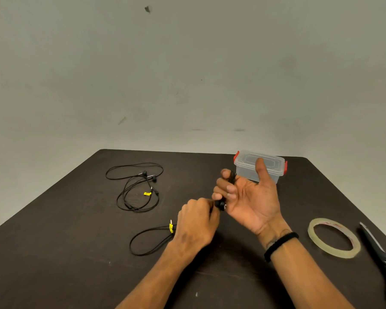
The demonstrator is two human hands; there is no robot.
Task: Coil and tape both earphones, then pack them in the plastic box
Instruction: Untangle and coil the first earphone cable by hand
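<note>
My right hand (247,197) is palm-up above the table, its fingers curled round part of a black earphone cable, with the earbuds (221,205) at their base. My left hand (196,228) pinches the same cable just left of the earbuds. The rest of that earphone (143,241) trails in a loop on the table, ending in a plug with a yellow tag. A second black earphone (134,186) lies loose at the far left. The clear plastic box (247,169) with red clips stands shut behind my right hand.
A roll of clear tape (333,237) lies flat at the right. Black scissors (381,257) lie beside it near the table's right edge. The dark table (76,241) ends against a pale wall.
</note>
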